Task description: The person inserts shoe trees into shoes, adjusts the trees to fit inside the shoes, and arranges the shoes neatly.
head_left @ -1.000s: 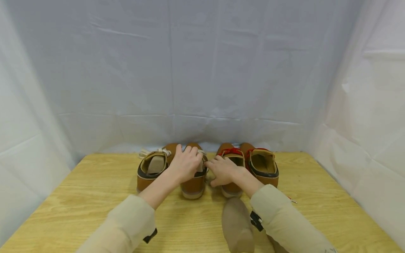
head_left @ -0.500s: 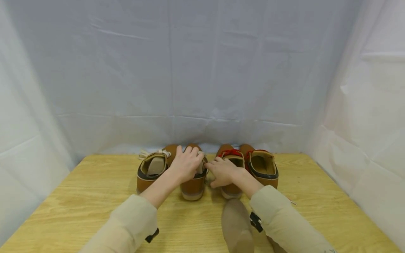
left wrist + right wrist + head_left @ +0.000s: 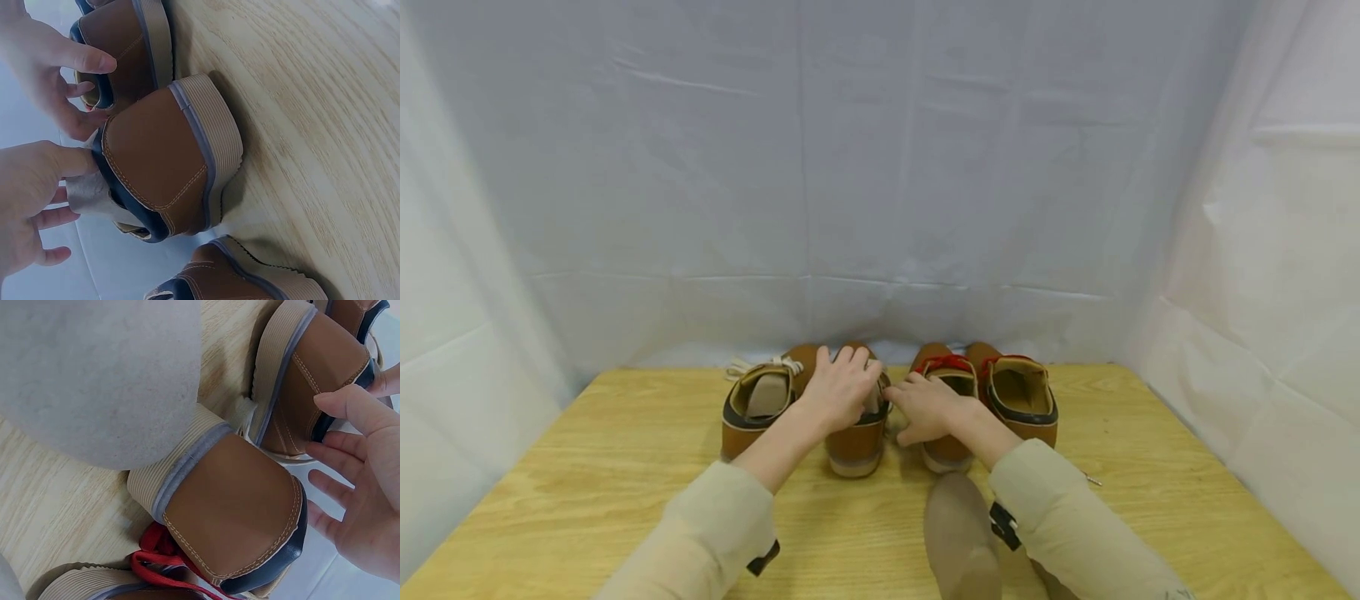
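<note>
Four-shoe row aside, my left hand (image 3: 842, 390) is over a brown shoe (image 3: 856, 450) with pale laces, left of centre. In the left wrist view, its thumb and fingers hold a pale, rounded shoe insert (image 3: 94, 192) that sticks up from the shoe's opening. My right hand (image 3: 925, 406) lies between this shoe and a red-laced brown shoe (image 3: 947, 454). The right wrist view shows its fingers spread, fingertips right at the pale-laced shoe's dark collar (image 3: 322, 427), gripping nothing.
Another pale-laced shoe (image 3: 741, 437) with an insert (image 3: 770, 394) stands left; another red-laced shoe (image 3: 1037, 429) stands right. A beige rounded insert (image 3: 958, 533) lies on the wooden table (image 3: 835, 542) in front, with a second beige piece partly behind the right sleeve. White sheeting (image 3: 880, 167) surrounds the table.
Both hands keep their places at the shoes. The head view has shifted very slightly; no shoe has visibly moved.
</note>
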The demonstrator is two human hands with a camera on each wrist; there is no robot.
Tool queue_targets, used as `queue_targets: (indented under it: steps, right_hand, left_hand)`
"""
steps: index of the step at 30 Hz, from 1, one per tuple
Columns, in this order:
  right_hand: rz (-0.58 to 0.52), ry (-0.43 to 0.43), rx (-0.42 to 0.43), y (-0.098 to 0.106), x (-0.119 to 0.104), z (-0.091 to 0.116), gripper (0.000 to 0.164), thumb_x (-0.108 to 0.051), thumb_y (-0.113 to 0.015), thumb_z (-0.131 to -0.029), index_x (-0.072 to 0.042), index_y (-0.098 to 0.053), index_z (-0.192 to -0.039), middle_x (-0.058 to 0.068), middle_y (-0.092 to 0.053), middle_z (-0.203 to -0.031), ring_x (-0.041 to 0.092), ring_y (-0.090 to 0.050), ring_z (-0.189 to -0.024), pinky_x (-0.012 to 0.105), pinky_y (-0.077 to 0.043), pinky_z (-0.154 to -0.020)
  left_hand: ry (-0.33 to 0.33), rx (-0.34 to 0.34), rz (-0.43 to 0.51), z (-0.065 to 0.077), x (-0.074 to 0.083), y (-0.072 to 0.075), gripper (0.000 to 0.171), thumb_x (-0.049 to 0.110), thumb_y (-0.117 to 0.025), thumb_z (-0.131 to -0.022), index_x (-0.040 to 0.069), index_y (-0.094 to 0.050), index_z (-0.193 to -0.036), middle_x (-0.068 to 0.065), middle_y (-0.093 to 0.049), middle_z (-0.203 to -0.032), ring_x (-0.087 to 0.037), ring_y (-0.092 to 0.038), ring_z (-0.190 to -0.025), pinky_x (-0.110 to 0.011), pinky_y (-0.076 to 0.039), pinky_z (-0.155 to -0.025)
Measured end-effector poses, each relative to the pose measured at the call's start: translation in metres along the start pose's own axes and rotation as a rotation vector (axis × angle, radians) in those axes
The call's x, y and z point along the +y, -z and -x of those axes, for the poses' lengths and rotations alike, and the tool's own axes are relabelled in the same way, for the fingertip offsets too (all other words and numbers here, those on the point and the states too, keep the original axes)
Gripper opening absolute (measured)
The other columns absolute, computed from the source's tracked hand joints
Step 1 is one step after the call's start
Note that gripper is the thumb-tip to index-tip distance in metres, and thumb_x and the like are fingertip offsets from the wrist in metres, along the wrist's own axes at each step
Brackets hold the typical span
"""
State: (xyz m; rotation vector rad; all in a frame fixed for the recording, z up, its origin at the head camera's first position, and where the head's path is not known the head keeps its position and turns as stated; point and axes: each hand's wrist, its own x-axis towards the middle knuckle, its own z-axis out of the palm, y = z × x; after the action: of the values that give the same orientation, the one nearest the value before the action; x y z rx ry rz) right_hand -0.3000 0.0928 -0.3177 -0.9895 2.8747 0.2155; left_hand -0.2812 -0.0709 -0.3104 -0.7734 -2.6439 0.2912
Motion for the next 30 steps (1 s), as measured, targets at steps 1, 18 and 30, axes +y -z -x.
queue_targets:
  steps: [1,18,30]
  right_hand:
    - [0.002,0.001,-0.001,0.0,-0.0001,-0.0002,0.062,-0.034,-0.071,-0.082,-0.013,-0.047,-0.136,0.003,-0.049,-0.136,0.027,-0.04,-0.125,0.046,-0.034,-0.102]
    - [-0.006,0.01,-0.015,0.003,-0.002,0.0049,0.061,-0.033,-0.07,-0.083,-0.013,-0.047,-0.136,0.004,-0.049,-0.137,0.028,-0.04,-0.127,0.047,-0.033,-0.102]
    - [0.0,0.005,-0.022,0.0033,-0.0015,0.0026,0.06,-0.033,-0.07,-0.083,-0.014,-0.047,-0.136,0.004,-0.049,-0.136,0.028,-0.039,-0.127,0.047,-0.033,-0.103]
  left_hand:
    - [0.001,-0.001,0.004,0.0,0.0001,0.0001,0.051,0.027,-0.08,-0.074,0.011,-0.056,-0.116,-0.012,-0.052,-0.114,-0.032,-0.05,-0.105,-0.057,-0.038,-0.086]
    - [0.005,-0.019,0.011,-0.0033,0.0006,-0.0029,0.047,0.024,-0.079,-0.076,0.012,-0.055,-0.115,-0.012,-0.052,-0.114,-0.03,-0.05,-0.105,-0.054,-0.039,-0.083]
    - [0.015,-0.027,0.018,-0.0053,-0.001,-0.0025,0.04,0.02,-0.074,-0.081,0.013,-0.054,-0.115,-0.012,-0.052,-0.114,-0.031,-0.05,-0.105,-0.053,-0.038,-0.081]
